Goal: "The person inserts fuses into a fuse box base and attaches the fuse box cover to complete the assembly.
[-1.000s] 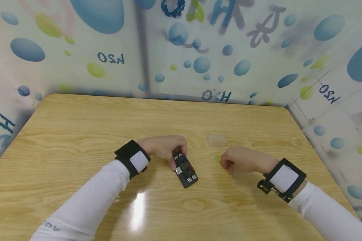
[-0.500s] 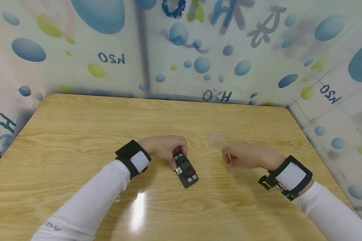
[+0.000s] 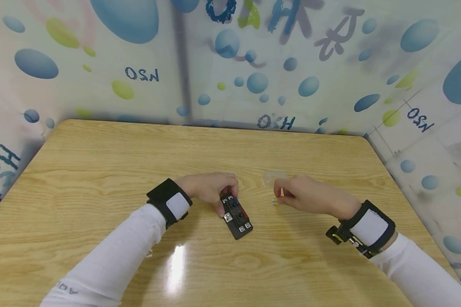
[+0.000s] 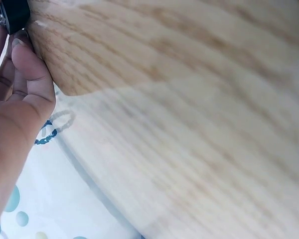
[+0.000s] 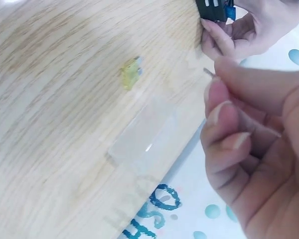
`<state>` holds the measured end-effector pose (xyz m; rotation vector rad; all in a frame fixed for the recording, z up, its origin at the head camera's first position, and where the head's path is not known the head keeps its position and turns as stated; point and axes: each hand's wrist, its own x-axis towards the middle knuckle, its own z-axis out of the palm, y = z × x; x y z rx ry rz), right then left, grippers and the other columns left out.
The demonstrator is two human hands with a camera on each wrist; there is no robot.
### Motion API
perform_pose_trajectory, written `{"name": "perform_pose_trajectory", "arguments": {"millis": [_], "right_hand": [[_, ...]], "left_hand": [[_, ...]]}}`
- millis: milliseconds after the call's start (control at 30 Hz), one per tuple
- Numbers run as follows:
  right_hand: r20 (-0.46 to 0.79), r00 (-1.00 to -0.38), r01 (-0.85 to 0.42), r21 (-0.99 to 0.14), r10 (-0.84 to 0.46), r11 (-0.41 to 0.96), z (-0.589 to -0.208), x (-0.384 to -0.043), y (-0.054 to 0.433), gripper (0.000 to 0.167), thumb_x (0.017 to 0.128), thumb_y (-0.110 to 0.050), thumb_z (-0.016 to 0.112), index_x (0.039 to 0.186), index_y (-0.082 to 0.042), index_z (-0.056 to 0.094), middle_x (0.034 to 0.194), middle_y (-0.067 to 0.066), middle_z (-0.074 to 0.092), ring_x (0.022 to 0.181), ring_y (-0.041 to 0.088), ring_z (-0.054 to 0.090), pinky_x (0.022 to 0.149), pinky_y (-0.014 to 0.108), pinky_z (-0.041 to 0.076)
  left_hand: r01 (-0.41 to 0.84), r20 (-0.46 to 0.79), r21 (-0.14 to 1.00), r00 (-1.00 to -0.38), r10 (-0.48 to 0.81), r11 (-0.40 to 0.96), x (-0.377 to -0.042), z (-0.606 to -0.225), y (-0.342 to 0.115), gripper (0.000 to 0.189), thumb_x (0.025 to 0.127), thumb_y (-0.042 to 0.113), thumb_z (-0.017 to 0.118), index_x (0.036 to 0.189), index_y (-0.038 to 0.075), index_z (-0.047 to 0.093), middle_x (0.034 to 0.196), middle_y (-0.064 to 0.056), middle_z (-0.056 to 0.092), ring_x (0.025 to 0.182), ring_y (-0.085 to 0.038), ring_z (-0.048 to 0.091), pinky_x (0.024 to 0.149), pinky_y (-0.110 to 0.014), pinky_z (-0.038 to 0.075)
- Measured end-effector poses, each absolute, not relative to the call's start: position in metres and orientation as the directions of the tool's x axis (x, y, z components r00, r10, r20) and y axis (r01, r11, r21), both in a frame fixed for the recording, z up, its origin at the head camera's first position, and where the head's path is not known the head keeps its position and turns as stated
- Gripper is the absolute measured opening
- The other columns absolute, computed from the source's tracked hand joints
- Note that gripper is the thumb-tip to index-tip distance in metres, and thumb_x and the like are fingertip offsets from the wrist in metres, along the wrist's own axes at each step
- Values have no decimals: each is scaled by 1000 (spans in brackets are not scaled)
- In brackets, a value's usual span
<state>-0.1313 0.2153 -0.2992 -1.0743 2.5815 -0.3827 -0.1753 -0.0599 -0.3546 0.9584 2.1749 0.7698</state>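
Observation:
My left hand (image 3: 211, 189) grips the upper end of a black terminal block (image 3: 239, 219) with silver metal terminals and small red and blue parts. In the left wrist view only a dark corner of the block (image 4: 15, 16) shows at the fingers. Thumb and index finger of my right hand (image 3: 309, 194) pinch a small thin metal piece (image 5: 208, 72), its tip poking out and the rest hidden; I cannot tell its kind. Close by, a small translucent yellow piece with metal ends, like a blade fuse (image 5: 132, 73), lies on the table, partly covered by the right fingertips in the head view.
Behind the right hand, a clear plastic cover (image 3: 273, 175) lies on the wooden table (image 3: 119, 157). A wall sheet printed with bubbles and letters (image 3: 146, 98) borders the table's far edge and sides.
The right hand first draws back to the right from the yellow piece, then comes left again so its fingertips overlap it. The left hand and the black block stay put.

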Motion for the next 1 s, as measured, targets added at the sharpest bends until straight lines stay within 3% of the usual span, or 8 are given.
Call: {"name": "perform_pose_trajectory", "arguments": {"millis": [467,767,1000], "right_hand": [[-107,-681,-655,-352,-724,669,-288,-135,199,11,93,0,58,100,-8,61,84,4,67,64,4,50,59,21,44],[-37,-707,-661,-318,-706,680,-277,-136,184,6,95,-7,59,100,-9,62,70,-3,59,58,4,46,55,22,42],[33,-728,-662,-293,-685,689,-271,-137,166,7,93,-10,64,99,-7,64,69,-3,59,55,5,46,54,22,42]], "left_hand": [[432,-290,717,-528,798,546,-176,-357,-60,46,64,1,87,101,13,62,104,-2,58,94,-15,54,85,-26,47],[436,-286,721,-520,805,539,-177,-356,-60,46,64,1,87,101,13,62,104,-2,58,94,-15,54,85,-26,46],[445,-288,713,-519,804,543,-177,-355,-59,45,65,2,87,101,13,62,104,-2,58,95,-15,54,86,-26,46]]}}
